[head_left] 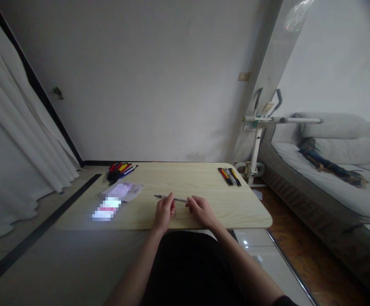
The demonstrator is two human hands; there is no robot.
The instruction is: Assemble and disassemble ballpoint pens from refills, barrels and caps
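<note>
A slim pen with a dark end pointing left lies across both my hands, just above the near middle of the table. My left hand is closed around it near the dark end. The fingers of my right hand pinch its other end. At the table's back left is a loose pile of pens in red, yellow, black, blue and white. A neat row of several pens lies at the back right, side by side.
The pale wooden table has rounded corners. On its left are a printed sheet and a bright, pixelated screen. White exercise equipment stands beyond the right corner, near a grey sofa. A white curtain hangs at the left.
</note>
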